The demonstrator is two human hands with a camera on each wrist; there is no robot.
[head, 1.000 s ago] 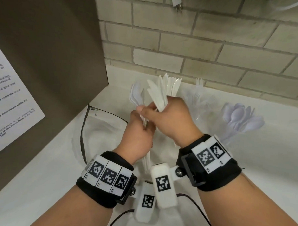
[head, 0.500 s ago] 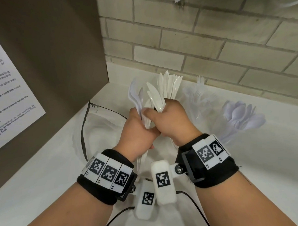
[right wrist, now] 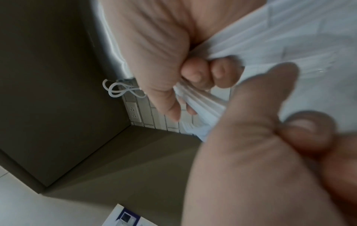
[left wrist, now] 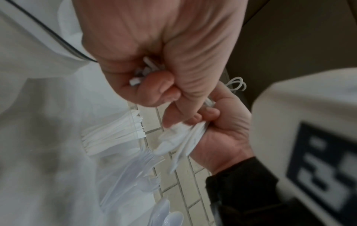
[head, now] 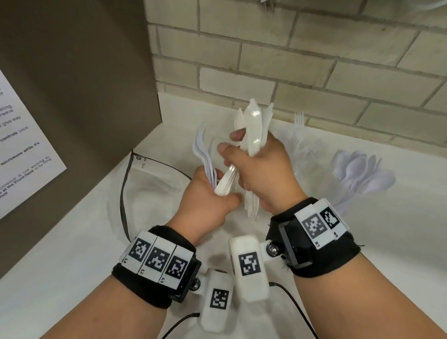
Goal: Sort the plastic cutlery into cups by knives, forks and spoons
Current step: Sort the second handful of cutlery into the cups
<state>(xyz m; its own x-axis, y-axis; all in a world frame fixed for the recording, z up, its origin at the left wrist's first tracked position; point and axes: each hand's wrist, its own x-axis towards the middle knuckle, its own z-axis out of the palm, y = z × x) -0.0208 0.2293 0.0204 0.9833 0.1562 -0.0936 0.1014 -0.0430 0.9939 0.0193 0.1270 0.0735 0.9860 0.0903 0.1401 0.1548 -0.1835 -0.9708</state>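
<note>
My right hand [head: 263,165] grips a tight bundle of white plastic knives [head: 255,125], blades up. Just left of it and lower, my left hand [head: 205,198] holds a mixed bunch of white cutlery [head: 204,154], spoon bowls leaning left. The hands touch, with a few handles [head: 226,182] crossing between them. Behind them a clear cup of forks [head: 299,131] stands by the wall, with a cup of spoons [head: 362,172] to the right. In the left wrist view a clear cup of knives [left wrist: 115,134] shows; my left hand's fingers [left wrist: 154,85] curl round handle ends.
A crumpled clear plastic bag with a dark zip edge [head: 142,195] lies at the left on the white counter [head: 397,239]. A brown appliance wall [head: 74,73] with a printed notice [head: 11,156] closes the left side. A brick wall [head: 314,52] runs behind.
The knives in my right hand have gone from a fan to a tighter bundle and risen slightly. My left hand's bunch has dropped and leans further left.
</note>
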